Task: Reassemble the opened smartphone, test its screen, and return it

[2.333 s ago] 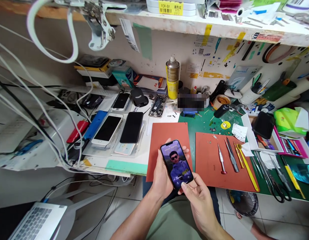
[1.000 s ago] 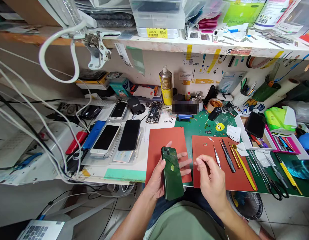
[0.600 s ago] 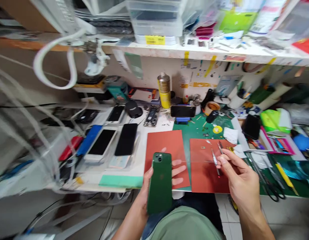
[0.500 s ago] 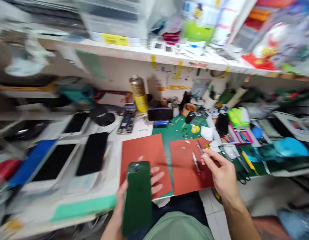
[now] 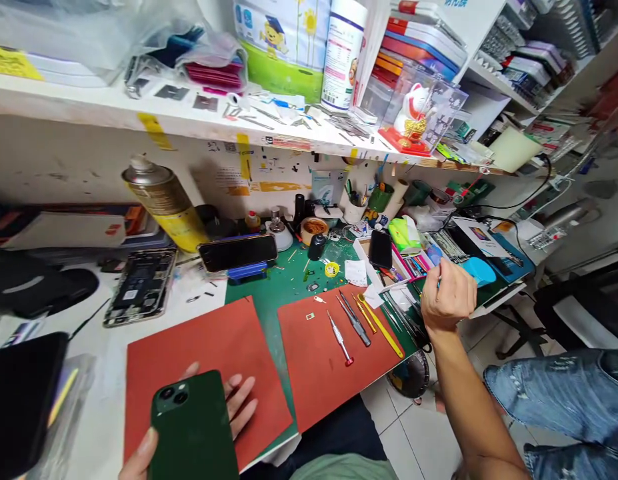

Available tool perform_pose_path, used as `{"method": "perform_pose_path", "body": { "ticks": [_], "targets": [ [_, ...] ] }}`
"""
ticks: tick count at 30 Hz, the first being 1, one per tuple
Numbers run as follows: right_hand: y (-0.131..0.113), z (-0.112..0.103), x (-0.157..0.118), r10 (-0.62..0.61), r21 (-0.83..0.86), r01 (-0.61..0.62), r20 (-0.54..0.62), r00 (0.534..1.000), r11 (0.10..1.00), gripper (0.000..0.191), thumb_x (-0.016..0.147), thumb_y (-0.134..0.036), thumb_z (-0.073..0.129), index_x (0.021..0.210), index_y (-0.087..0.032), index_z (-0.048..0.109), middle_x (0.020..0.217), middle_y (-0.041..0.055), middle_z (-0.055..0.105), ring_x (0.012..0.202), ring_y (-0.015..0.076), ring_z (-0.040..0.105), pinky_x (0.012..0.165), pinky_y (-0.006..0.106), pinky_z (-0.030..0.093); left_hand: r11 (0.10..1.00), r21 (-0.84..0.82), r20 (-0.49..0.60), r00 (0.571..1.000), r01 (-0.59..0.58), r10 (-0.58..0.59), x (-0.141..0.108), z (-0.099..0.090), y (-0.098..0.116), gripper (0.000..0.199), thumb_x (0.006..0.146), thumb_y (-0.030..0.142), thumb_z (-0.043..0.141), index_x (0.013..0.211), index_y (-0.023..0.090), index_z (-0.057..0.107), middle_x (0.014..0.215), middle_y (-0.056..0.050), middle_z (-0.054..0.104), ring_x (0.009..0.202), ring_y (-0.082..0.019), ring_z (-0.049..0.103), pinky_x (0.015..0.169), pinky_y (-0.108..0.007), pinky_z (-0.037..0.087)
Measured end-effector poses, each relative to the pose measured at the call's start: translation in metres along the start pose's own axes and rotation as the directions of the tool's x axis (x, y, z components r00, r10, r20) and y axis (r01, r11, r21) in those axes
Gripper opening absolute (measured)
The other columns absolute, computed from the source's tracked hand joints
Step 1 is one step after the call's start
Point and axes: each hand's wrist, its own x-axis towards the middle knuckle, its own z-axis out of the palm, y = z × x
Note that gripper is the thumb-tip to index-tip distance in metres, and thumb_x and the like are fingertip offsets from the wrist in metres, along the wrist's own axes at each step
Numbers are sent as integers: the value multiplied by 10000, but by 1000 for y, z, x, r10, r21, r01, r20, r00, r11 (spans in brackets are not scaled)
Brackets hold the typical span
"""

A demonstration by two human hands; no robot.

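Observation:
A dark green smartphone [image 5: 191, 427] rests in my left hand [image 5: 243, 403], its back and twin camera lenses turned up. My thumb lies along one side and my fingers wrap the other, above the left red mat [image 5: 189, 340]. My right hand [image 5: 447, 297] is raised at the right, fingers curled into a fist near the parts tray; whatever it may hold is hidden. On the right red mat [image 5: 309, 373] lie a silver screwdriver with a red end [image 5: 341, 339], dark tweezers [image 5: 355, 321], a yellow-handled tool [image 5: 381, 327] and a small SIM tray [image 5: 310, 316].
An opened phone [image 5: 141, 287] lies at left, near a yellow spray can [image 5: 166, 207]. A black phone leans on a blue stand [image 5: 247, 270]. Behind my right hand is a tray [image 5: 361, 250] of small items. A loaded shelf [image 5: 199, 127] overhangs the bench. A person's jeans [image 5: 563, 393] show at right.
The view has swung to the right. My right hand has moved off the tools on the right mat toward the tray side and curled up. My left hand still holds the phone.

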Motion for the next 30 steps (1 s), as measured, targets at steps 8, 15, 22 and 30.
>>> {"method": "perform_pose_path", "body": {
  "ticks": [8, 15, 22, 30],
  "targets": [
    [34, 32, -25, -313, 111, 293, 327, 891, 950, 266, 986, -270, 579, 977, -131, 806, 1014, 215, 824, 958, 346, 763, 903, 499, 555, 984, -114, -79, 988, -139, 130, -13, 32, -17, 691, 1011, 472, 665, 1664, 431, 443, 1210, -119, 828, 1174, -333, 799, 1052, -559, 634],
    [-69, -43, -79, -536, 687, 247, 242, 809, 683, 305, 999, -206, 671, 1293, -218, 751, 1190, 139, 815, 1129, 328, 768, 1008, 513, 612, 966, -162, -248, 956, -201, 158, -9, 61, -25, 583, 1043, 461, 627, 1603, 328, 532, 1081, -111, 795, 1182, -337, 792, 1079, -587, 618],
    [-191, -100, -150, -730, 921, 137, 191, 656, 364, 584, 1045, -318, 693, 1546, -73, 519, 1233, 213, 793, 1071, 350, 771, 868, 493, 654, 953, -37, -336, 902, -302, 272, -9, 81, -39, 592, 981, 526, 738, 1522, 368, 559, 988, -60, 761, 1061, -285, 808, 1012, -532, 653],
    [-198, -92, -177, -461, 806, -391, 580, 672, 445, 208, 1085, -176, 563, 1173, -188, 751, 915, 60, 808, 781, 195, 775, 738, 298, 646, 879, 137, -273, 836, -456, 476, -5, 67, -34, 659, 817, 541, 927, 1392, 362, 659, 1099, 1, 744, 896, -141, 712, 821, -284, 627]
  ]
}}
